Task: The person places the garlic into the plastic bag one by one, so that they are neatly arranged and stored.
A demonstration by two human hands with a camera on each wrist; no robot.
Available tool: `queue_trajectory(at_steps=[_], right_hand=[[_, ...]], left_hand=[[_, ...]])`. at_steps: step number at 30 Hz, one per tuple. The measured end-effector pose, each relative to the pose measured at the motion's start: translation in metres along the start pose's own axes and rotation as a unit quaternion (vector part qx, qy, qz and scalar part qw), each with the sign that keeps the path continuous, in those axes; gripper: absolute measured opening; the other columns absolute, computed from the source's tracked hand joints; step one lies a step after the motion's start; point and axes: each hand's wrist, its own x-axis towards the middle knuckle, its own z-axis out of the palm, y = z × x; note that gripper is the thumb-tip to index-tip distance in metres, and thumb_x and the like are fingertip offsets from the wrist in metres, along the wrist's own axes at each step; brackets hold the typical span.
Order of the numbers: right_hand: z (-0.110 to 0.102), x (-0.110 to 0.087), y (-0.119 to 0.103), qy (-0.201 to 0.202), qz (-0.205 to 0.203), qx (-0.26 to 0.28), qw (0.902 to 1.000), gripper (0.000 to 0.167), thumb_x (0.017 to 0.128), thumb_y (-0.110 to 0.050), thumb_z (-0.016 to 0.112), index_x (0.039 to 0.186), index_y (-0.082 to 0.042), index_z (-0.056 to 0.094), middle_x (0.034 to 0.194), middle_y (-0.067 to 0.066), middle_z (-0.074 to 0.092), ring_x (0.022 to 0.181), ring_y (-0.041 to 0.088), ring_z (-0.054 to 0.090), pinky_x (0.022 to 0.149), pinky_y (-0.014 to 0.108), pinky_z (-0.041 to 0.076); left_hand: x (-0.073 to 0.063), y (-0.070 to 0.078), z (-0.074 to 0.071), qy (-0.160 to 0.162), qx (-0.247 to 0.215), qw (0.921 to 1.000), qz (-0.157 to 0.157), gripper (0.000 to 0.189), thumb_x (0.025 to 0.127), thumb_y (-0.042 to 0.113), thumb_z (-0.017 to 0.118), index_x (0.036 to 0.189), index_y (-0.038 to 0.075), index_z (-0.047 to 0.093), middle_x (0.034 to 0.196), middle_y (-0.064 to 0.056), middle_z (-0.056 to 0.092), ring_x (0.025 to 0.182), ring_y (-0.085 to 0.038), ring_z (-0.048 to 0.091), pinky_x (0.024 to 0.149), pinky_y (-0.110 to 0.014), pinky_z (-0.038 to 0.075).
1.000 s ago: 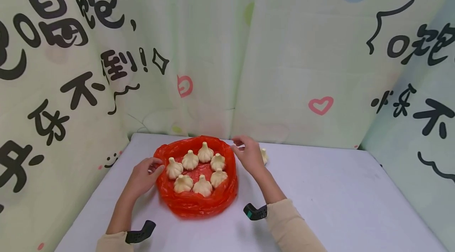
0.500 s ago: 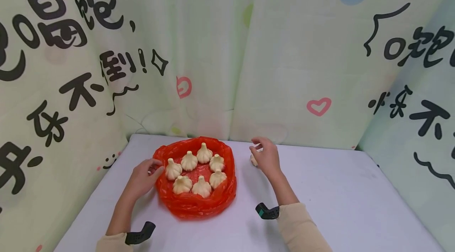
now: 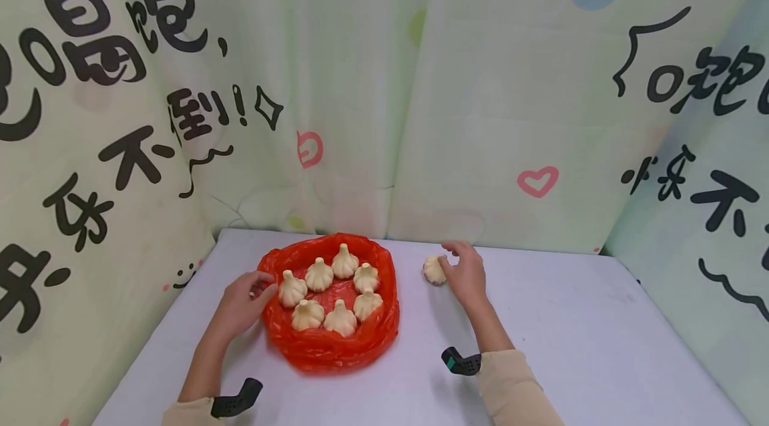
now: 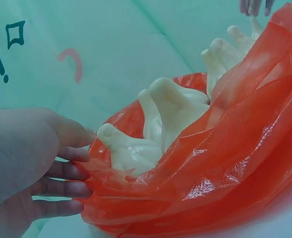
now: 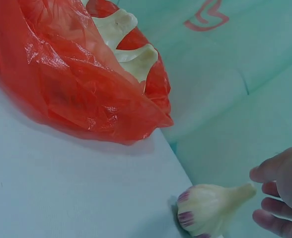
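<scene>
A red plastic bag [image 3: 336, 352] lies on the table with its mouth spread wide. Inside it several garlic bulbs [image 3: 319, 275] form a loose ring, stems up. At the bag's left rim, my left hand [image 3: 241, 302] touches the plastic with its fingertips; in the left wrist view the fingers [image 4: 61, 188] are extended against the red film. Right of the bag stands a single garlic bulb [image 3: 434, 270], purple-streaked at its base [image 5: 185, 218] in the right wrist view. My right hand [image 3: 467, 278] is just right of this bulb, fingers loosely bent, holding nothing.
The white table [image 3: 559, 332] reaches back to a pale green printed curtain [image 3: 480, 112], which also encloses both sides. Each wrist wears a black camera mount, the left mount [image 3: 237, 399] and the right mount [image 3: 461, 362].
My right hand has moved from the bag's right rim rightward, past the single bulb, uncovering it. My left hand has stayed at the bag's left rim. The bulbs in the bag have not moved.
</scene>
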Motion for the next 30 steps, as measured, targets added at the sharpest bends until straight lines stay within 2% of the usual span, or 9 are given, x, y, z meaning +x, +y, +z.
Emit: queue_trajectory(at_steps=[8, 16, 30], right_hand=[[0.005, 0.0, 0.005, -0.02, 0.01, 0.011, 0.9997, 0.026, 0.088, -0.008, 0.067, 0.113, -0.001, 0.067, 0.111, 0.016, 0.067, 0.104, 0.031, 0.061, 0.086, 0.044, 0.05], [0.011, 0.001, 0.012, -0.018, 0.001, 0.026, 0.9995, 0.022, 0.086, -0.002, 0.067, 0.108, 0.0, 0.068, 0.107, 0.018, 0.068, 0.099, 0.031, 0.063, 0.084, 0.043, 0.05], [0.011, 0.001, 0.016, 0.017, -0.029, 0.039, 0.9987, 0.016, 0.083, 0.002, 0.067, 0.099, 0.001, 0.071, 0.095, 0.017, 0.07, 0.089, 0.03, 0.067, 0.071, 0.03, 0.049]], left_hand=[[-0.002, 0.0, -0.001, 0.006, -0.001, 1.0, 0.006, 0.029, 0.095, 0.021, 0.06, 0.118, 0.005, 0.058, 0.109, -0.013, 0.059, 0.098, -0.024, 0.054, 0.081, -0.035, 0.057], [-0.002, 0.002, -0.002, 0.007, -0.002, 0.9999, 0.007, 0.029, 0.095, 0.021, 0.06, 0.119, 0.005, 0.058, 0.109, -0.013, 0.059, 0.099, -0.024, 0.054, 0.08, -0.034, 0.057], [-0.001, 0.002, -0.001, 0.006, 0.002, 0.9999, 0.01, 0.03, 0.095, 0.021, 0.06, 0.12, 0.005, 0.058, 0.11, -0.013, 0.059, 0.1, -0.025, 0.054, 0.081, -0.036, 0.057]])
